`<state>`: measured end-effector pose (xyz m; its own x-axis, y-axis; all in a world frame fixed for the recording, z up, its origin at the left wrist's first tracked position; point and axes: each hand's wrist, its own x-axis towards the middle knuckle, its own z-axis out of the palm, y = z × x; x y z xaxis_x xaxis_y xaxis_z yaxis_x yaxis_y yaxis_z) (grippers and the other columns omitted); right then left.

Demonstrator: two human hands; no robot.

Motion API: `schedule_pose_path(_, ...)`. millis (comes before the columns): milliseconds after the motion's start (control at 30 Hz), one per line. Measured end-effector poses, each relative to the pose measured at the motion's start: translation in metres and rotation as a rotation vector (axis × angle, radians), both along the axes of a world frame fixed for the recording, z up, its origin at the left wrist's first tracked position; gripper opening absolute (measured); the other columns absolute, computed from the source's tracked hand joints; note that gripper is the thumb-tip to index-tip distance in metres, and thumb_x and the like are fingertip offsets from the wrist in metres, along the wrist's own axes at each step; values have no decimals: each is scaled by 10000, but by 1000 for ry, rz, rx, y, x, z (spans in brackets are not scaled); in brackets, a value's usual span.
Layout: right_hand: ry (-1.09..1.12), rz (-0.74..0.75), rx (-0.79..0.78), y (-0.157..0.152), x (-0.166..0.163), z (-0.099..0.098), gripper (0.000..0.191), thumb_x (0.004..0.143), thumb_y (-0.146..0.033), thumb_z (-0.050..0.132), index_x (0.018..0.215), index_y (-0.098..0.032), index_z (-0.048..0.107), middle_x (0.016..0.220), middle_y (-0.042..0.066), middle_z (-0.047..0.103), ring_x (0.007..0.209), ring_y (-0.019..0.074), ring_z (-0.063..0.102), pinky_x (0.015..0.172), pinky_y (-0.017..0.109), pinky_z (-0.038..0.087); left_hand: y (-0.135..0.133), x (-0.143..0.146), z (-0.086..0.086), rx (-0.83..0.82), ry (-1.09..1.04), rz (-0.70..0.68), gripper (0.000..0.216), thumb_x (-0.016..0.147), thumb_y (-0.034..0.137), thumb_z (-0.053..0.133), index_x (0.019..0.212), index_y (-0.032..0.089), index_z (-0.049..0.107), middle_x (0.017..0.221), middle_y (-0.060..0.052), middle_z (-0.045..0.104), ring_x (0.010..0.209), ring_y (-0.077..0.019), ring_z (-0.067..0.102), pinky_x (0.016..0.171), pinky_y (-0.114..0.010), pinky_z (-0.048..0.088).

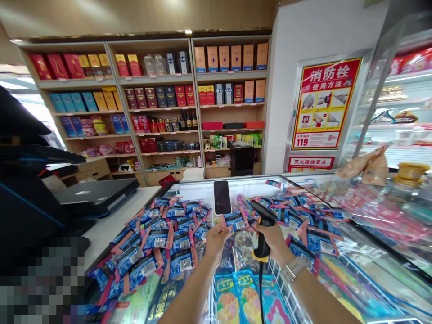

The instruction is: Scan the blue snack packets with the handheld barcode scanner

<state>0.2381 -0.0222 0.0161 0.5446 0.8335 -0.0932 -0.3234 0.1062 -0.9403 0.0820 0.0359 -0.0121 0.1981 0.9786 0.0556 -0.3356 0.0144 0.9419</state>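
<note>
Blue packet (235, 219) lies on the freezer lid (340, 252), pinched at its near edge by left hand (216, 237); right hand (275, 243) closed round black scanner (262, 229), nose just beside packet; best kept flat, barcode up, nose square on. Phone (222, 197) stands just behind; blue packets (158, 243) crowd left and right, risking stray reads; laptop (96, 194) well apart.
</note>
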Motion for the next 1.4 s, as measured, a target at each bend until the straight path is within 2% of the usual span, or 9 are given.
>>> schedule_pose_path(200,-477,335,-66,-27,1,5,283,652,-399,672,522,-167,576,429,18,555,352,124,460,397,259,327,7,-1,-5,-23,-205,149,384,500,435,834,687,135,685,665,-10,627,677,-132,585,742,-286,493)
schedule_pose_path(333,-732,306,-134,-38,-8,9,272,694,-371,650,505,-192,570,402,25,554,374,150,501,434,263,340,9,1,-8,3,-181,209,363,538,449,807,656,138,662,588,26,545,580,-86,498,588,-215,426)
schedule_pose_path(667,-775,291,-212,-40,-8,16,375,718,-401,615,415,-203,520,380,42,542,367,159,507,442,274,369,9,0,-8,33,-140,222,403,541,489,794,641,136,626,545,46,456,533,-67,380,521,-205,348)
schedule_pose_path(833,-591,349,-121,-34,-4,9,318,691,-411,649,493,-172,585,404,34,559,362,144,503,421,266,366,7,3,-9,54,-59,203,360,581,467,769,657,144,631,568,38,489,560,-81,441,581,-216,419)
schedule_pose_path(1000,-184,323,21,-24,-10,3,328,531,-411,781,615,-125,644,505,55,630,354,134,495,381,269,367,-1,-6,6,131,105,214,379,579,508,744,664,150,652,542,25,507,553,-120,502,611,-273,484)
schedule_pose_path(1100,128,297,109,-16,-36,9,325,527,-360,809,701,-132,657,592,50,670,465,147,587,452,249,454,0,-40,26,191,223,316,365,634,514,693,693,154,673,559,0,562,558,-150,541,581,-277,477)
schedule_pose_path(1200,431,387,169,-4,-80,24,232,609,-311,774,712,-153,638,735,69,712,695,176,685,656,242,539,-1,-92,49,308,427,451,309,731,455,612,807,171,708,693,-49,668,693,-217,621,673,-320,495)
schedule_pose_path(1333,651,530,165,21,-146,36,113,762,-276,636,719,-180,594,863,88,718,900,191,686,783,257,543,-9,-152,63,564,1003,736,291,787,250,559,1048,217,684,1099,-103,671,1038,-293,590,932,-449,424)
schedule_pose_path(1400,641,537,105,32,-173,33,119,801,-284,584,731,-189,587,839,89,713,939,197,678,793,270,545,-14,-167,62,661,1265,716,308,801,184,535,1067,234,683,1193,-106,634,1149,-298,533,1014,-485,353)
